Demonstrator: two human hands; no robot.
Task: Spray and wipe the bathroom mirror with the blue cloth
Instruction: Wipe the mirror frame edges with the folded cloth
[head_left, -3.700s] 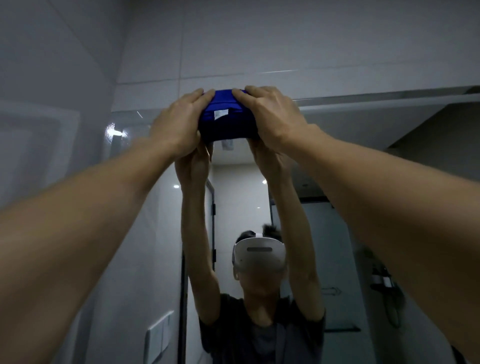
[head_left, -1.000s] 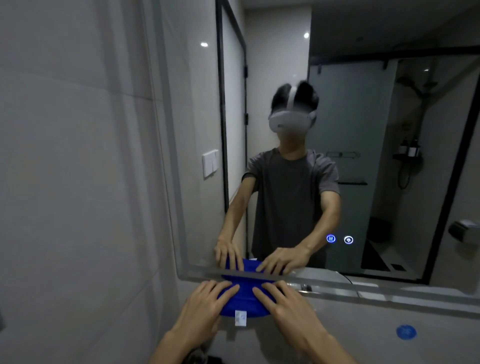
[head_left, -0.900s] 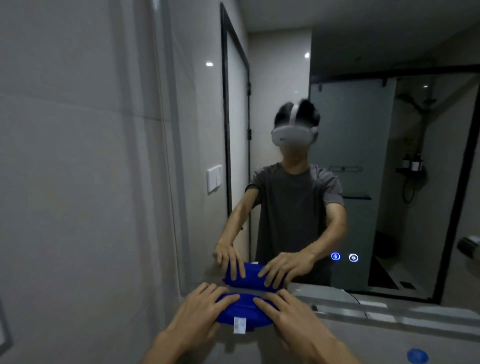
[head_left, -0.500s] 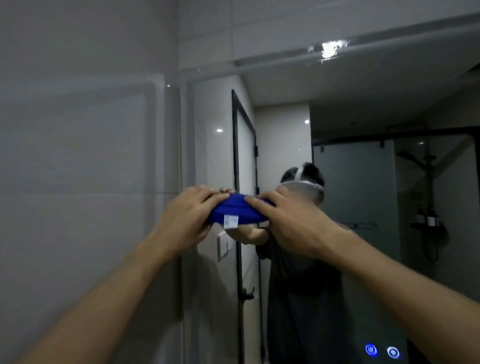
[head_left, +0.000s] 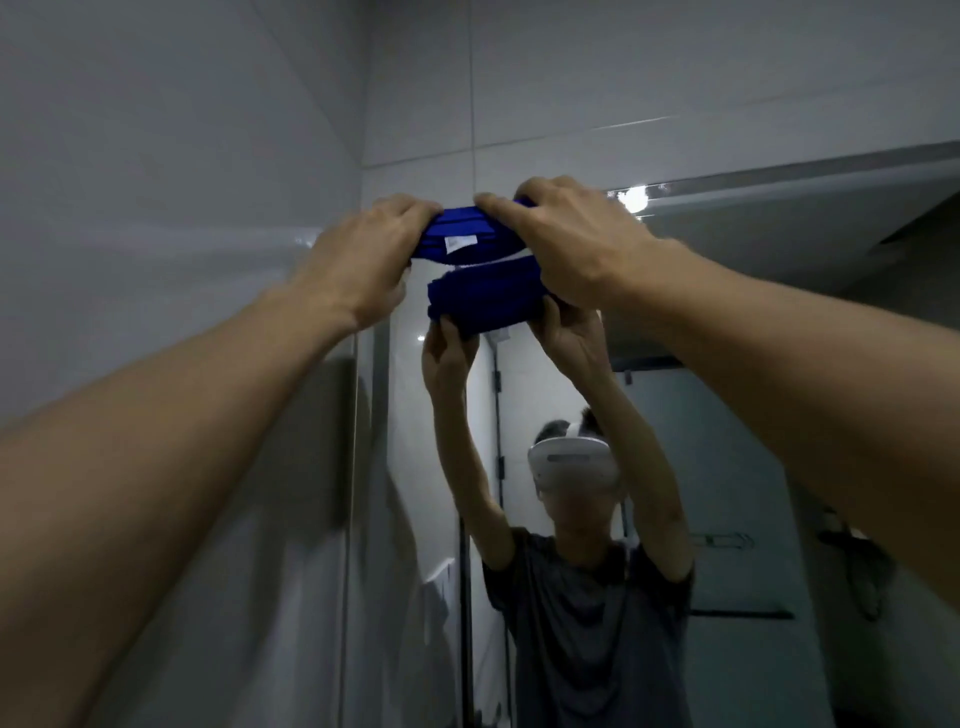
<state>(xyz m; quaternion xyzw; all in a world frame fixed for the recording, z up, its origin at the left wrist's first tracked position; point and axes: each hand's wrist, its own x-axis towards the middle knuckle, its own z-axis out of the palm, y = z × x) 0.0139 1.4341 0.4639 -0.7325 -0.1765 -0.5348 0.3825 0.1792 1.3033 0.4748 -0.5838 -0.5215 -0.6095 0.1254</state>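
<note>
Our left hand (head_left: 363, 260) and right hand (head_left: 566, 244) press the folded blue cloth (head_left: 467, 239) between them, fingers curled over it, against the mirror (head_left: 727, 322) at its top left corner. Beyond lies grey wall tile (head_left: 571, 78); our reflection (head_left: 587, 597) fills the glass below.

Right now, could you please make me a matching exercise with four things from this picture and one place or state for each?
Things:
1. blue cloth
2. left hand
3. right hand
4. white tag

Places or states:
A. grips the cloth's right end
B. sewn on the cloth, facing the camera
C. pressed at the top edge of the mirror
D. grips the cloth's left end

Pairs: 1-C, 2-D, 3-A, 4-B
</note>
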